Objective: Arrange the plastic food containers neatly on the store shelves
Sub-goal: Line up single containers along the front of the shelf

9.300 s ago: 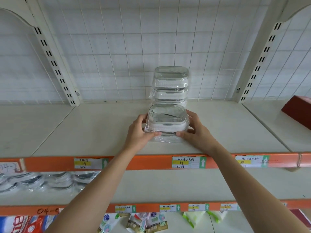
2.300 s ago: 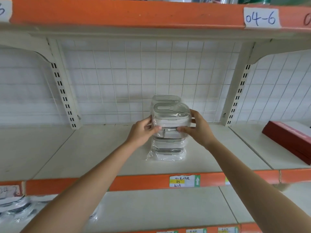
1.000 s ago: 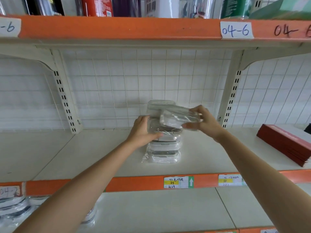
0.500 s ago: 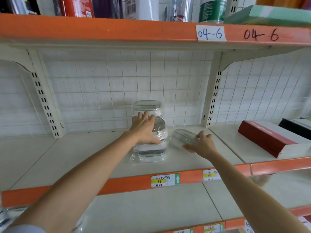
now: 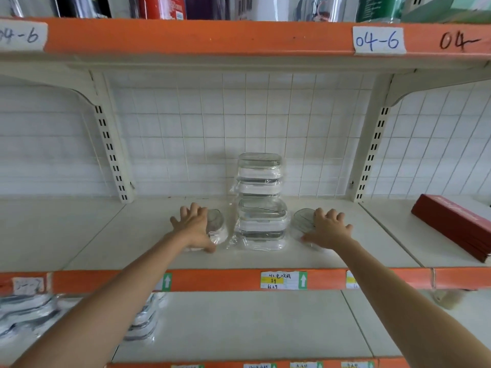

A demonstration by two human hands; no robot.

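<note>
Clear plastic food containers in film wrap stand in the middle of the cream shelf (image 5: 79, 235): a front stack (image 5: 261, 224) and a taller rear stack (image 5: 259, 173) behind it. A single container (image 5: 217, 227) lies left of the front stack; my left hand (image 5: 192, 228) rests on it, fingers spread, thumb along its near edge. Another single container (image 5: 303, 221) lies right of the stack under my right hand (image 5: 328, 229), whose fingers are also spread. Both hands hide a good part of their containers.
An orange-edged upper shelf (image 5: 212, 38) with goods hangs overhead. Slotted uprights (image 5: 111, 155) (image 5: 372, 155) frame the bay before a wire grid back. A dark red box (image 5: 451, 224) lies at the right. More wrapped containers (image 5: 140, 325) sit on the lower shelf.
My left hand has taken a container off the front stack and set it down to the stack's left. The right hand stays on its container at the right. The view has swung left.
</note>
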